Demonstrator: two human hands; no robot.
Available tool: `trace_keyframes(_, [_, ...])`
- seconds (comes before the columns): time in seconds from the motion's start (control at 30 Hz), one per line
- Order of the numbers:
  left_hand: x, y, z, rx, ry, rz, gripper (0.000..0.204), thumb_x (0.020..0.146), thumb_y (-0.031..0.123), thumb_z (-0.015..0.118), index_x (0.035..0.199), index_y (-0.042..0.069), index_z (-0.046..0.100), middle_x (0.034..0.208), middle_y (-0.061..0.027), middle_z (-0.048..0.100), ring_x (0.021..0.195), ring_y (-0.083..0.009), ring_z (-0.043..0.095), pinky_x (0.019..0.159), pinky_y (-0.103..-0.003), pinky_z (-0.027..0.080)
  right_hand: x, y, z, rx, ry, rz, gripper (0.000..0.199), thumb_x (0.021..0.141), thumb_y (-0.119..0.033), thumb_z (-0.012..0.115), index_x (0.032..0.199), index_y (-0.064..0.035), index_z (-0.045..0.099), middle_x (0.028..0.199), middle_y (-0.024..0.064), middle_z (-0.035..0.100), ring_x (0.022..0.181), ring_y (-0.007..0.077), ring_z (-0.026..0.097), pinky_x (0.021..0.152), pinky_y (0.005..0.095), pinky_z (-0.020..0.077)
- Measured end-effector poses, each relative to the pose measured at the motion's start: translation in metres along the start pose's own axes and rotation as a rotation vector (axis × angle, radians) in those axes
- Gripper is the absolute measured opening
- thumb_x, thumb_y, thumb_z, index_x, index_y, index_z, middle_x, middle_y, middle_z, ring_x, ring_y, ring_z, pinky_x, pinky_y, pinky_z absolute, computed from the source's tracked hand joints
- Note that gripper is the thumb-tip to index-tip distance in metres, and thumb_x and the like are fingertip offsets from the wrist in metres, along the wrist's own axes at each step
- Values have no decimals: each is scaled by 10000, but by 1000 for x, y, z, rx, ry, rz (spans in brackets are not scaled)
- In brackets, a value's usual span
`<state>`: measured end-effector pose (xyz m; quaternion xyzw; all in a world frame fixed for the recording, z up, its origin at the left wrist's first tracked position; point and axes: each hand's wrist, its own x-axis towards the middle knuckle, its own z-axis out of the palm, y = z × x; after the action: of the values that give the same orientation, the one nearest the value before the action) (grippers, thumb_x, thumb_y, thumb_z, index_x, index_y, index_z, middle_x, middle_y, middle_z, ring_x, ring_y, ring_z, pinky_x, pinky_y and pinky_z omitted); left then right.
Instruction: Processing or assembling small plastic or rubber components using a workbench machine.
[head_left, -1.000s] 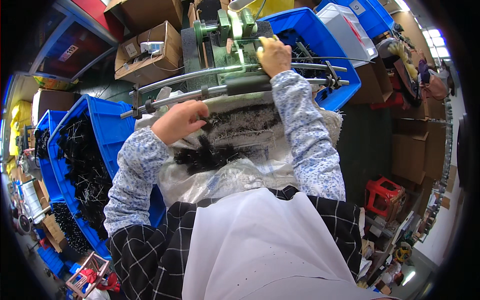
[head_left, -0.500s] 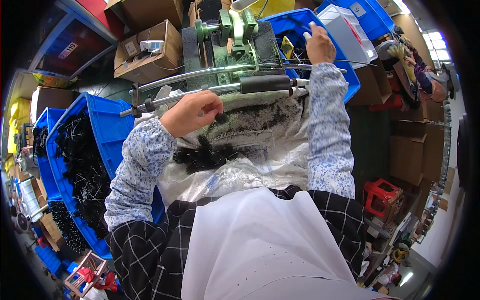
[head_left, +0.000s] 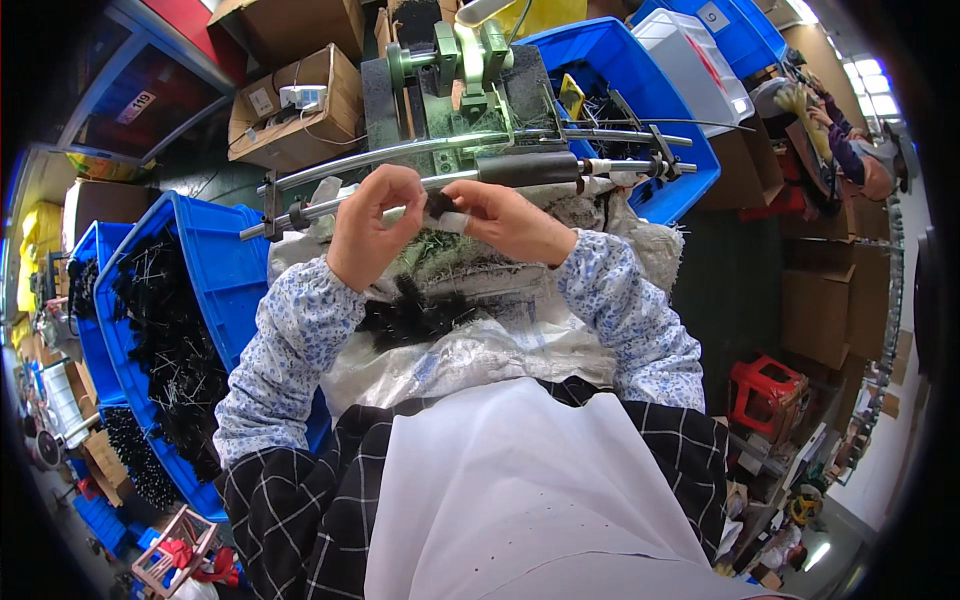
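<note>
My left hand [head_left: 375,230] and my right hand [head_left: 515,225] meet over the lap cloth, in front of the metal rails. Between their fingertips sits a small black bristle brush [head_left: 438,204], mostly covered by the fingers. The left hand is closed in a pinch at its left side. On the right side, my right thumb and fingers are closed on it; a white wrap [head_left: 453,222] shows on one digit. Below the hands, several black bristle brushes [head_left: 420,315] lie in a pile on the dusty whitish cloth [head_left: 480,350].
Ahead stands a green-lit machine [head_left: 465,75] with a curved metal rail [head_left: 400,148] and a dark roller sleeve [head_left: 527,168]. A blue bin [head_left: 225,260] on the left holds black wire brushes; another blue bin [head_left: 690,165] stands at the right. A person [head_left: 850,140] works far right.
My right hand has come back from above the right-hand bin to meet the left. The left hand has shifted slightly; both now pinch around the small black brush.
</note>
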<state>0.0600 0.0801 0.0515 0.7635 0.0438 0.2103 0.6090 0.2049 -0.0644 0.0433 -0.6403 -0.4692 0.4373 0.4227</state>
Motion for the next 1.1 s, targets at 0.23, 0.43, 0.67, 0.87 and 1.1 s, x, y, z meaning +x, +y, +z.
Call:
trace_keyframes(0.23, [-37,-17,-3,275,-264,-200,397,780,20,622,1138,59,455,1032,-103,516,948,-211,546,872,-336,441,33,29,-80,-1156,786,-59,184,832,-89,509,941,-135,650,707,69,612,661,202,615,602,339,503])
trace_keyframes(0.43, [-60,-51,0,756,-857,-327,371,769,134,617,1122,71,519,1079,-165,509,1038,-325,500,921,-414,368,59,49,-99,-1274,787,-17,178,794,-142,563,946,-146,655,791,63,625,774,229,619,685,347,500])
trace_keyframes(0.67, [-43,-40,-11,513,-833,-461,318,729,65,606,1040,49,545,1007,-162,528,926,-322,547,810,-361,449,66,58,-103,-1202,758,-48,193,780,-130,579,949,-157,670,804,65,633,781,228,622,692,356,501])
trace_keyframes(0.87, [-15,-18,-11,393,-726,-323,269,727,120,645,963,40,545,926,-134,529,833,-292,551,742,-351,466,79,70,-116,-1164,719,-117,219,760,-165,612,971,-172,670,921,16,604,835,214,551,806,357,420])
trace_keyframes(1.1, [-4,-4,-17,374,-619,-302,282,777,110,654,1022,42,532,970,-100,527,895,-227,540,752,-309,456,53,64,-107,-1210,837,134,329,738,-235,624,1034,-94,597,975,86,590,931,258,545,798,390,413])
